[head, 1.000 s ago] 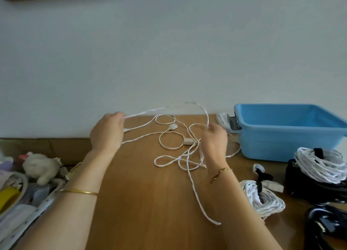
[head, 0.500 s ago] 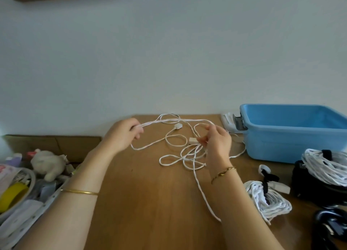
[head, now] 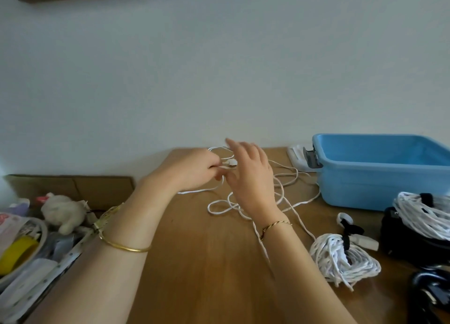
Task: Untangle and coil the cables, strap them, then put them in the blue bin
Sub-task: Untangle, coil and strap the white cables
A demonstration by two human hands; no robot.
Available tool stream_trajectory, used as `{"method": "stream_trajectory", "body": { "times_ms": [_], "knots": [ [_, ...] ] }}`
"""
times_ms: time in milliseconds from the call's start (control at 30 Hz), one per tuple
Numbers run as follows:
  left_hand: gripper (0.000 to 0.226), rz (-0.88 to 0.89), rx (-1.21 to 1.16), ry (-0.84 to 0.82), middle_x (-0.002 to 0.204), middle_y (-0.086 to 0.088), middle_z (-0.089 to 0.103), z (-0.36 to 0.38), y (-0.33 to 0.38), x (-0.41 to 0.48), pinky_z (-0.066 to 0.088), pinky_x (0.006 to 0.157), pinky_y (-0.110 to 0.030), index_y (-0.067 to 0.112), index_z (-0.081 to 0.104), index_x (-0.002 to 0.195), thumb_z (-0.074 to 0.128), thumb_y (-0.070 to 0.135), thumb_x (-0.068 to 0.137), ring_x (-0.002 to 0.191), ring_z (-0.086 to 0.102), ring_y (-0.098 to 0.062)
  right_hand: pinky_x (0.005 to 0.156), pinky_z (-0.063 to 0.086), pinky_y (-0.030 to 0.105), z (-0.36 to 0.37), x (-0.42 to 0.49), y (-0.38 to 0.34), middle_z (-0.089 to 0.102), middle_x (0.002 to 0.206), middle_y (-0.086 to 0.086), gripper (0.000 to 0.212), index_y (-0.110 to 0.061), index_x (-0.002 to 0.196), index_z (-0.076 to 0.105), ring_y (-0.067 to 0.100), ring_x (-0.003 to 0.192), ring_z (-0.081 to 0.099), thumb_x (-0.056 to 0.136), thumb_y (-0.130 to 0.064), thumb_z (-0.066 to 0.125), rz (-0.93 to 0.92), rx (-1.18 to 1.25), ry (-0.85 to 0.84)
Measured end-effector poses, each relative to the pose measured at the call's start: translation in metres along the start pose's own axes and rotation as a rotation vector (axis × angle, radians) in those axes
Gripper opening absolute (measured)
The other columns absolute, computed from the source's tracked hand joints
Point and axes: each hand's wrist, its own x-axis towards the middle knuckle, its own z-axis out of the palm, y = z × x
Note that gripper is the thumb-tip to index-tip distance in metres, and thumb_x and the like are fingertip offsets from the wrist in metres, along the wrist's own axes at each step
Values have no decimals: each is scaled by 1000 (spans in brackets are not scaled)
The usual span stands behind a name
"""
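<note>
Wooden table [head: 194,263] against pale wall [head: 219,68]; left hand [head: 192,170] pinches white cable [head: 219,208], right hand [head: 253,180] spread

A white plush toy [head: 63,211] lies near a yellow roll [head: 17,253].

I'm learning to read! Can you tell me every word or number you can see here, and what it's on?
No words or numbers can be read in this picture.
Packet at the left edge: red marks, too blurred to read.
Blue bin: no label shows.
White cable: no print shows.
</note>
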Motion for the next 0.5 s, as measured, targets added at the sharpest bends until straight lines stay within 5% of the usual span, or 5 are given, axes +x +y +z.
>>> {"method": "stream_trajectory", "body": {
  "times_ms": [133, 233, 333, 400, 500],
  "knots": [
    [29, -4, -99, 52, 70, 2, 54, 4, -3, -4, 37, 63, -31, 22, 67, 80, 50, 40, 95, 67, 50, -20, 69, 34, 27, 1, 1, 7, 58, 82, -8, 21, -24, 89, 72, 14, 85, 49, 95, -29, 52, -79, 83, -107],
    [23, -38, -261, 96, 69, 4, 55, 2, -17, -13, 37, 59, -26, 21, 67, 78, 53, 29, 95, 65, 53, -15, 62, 41, 26, -9, 2, 10, 61, 64, -4, 23, -13, 79, 71, 13, 63, 53, 93, -22, 55, 326, 572, 2],
    [21, -108, -457, 149, 72, -7, 59, -2, -44, -29, 40, 59, -23, 18, 68, 78, 55, 20, 95, 62, 52, -15, 71, 52, 38, -15, 0, 35, 70, 77, 9, 21, -10, 84, 70, 17, 67, 59, 92, -19, 54, 647, 664, 92],
    [21, -127, -485, 187, 83, -12, 64, -6, -50, -36, 42, 59, -22, 19, 71, 82, 55, 21, 95, 65, 52, -16, 84, 52, 46, -15, 1, 38, 67, 105, 11, 27, -9, 113, 63, 20, 86, 61, 90, -12, 50, 593, 327, -78],
    [20, -79, -391, 157, 87, -4, 69, -13, -33, -32, 46, 78, -35, 24, 72, 80, 57, 26, 93, 83, 60, -24, 102, 40, 42, -18, 8, 10, 49, 138, 4, 58, -14, 139, 41, 23, 125, 46, 82, -7, 52, 307, 251, -179]
  ]
}}
